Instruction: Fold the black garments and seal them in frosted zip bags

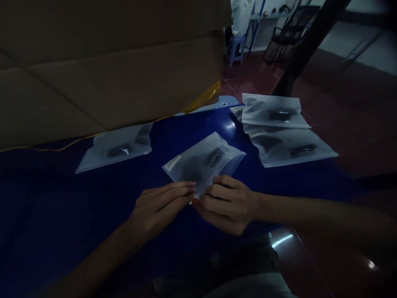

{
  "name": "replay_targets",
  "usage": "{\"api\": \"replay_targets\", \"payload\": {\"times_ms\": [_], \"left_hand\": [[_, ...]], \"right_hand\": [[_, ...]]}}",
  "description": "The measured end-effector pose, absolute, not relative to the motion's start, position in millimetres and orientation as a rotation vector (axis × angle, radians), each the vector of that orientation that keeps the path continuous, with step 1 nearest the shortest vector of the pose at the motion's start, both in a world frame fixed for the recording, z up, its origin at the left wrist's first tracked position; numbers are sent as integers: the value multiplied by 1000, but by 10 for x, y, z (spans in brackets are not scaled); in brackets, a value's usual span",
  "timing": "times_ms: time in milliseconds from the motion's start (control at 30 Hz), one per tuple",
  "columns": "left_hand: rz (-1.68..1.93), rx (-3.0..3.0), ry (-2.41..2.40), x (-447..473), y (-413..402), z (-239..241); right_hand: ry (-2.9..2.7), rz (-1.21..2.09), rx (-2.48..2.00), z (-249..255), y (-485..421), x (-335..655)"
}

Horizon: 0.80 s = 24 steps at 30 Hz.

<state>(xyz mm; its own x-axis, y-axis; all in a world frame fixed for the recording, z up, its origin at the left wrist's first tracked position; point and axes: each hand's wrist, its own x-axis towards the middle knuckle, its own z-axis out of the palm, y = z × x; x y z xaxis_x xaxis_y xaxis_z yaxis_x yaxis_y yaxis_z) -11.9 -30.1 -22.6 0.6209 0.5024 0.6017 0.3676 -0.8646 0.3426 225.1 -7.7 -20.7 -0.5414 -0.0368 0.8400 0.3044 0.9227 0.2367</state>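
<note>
A frosted zip bag (198, 159) with a small label at one corner and dark print lies slanted on the blue table. Something dark shows dimly through its plastic. At its near corner my left hand (163, 207) presses with the fingers held together on the bag. Beside it, nearly touching, my right hand (228, 203) has its fingers curled in a pinch on the bag's near edge. The fingertips partly hide that corner, where a small white bit shows.
A similar zip bag (120, 147) lies at the left, by a big cardboard box (124, 74). Several more bags (273, 111) overlap at the right edge of the blue table (62, 207). Beyond are a seated person (242, 16), a blue stool (236, 47) and a black chair (291, 31).
</note>
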Motion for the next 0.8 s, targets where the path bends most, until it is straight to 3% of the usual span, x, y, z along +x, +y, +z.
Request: {"api": "replay_targets", "payload": {"times_ms": [267,500,800], "left_hand": [[931,2653,995,-103,-183,-21],[1046,2918,1111,-70,-191,64],[1086,2775,1096,-94,-195,103]], "right_hand": [[-2272,-516,-409,-104,20,2350],[-2278,-768,-609,-68,57,2427],[-2351,-914,-1282,-45,228,2642]]}}
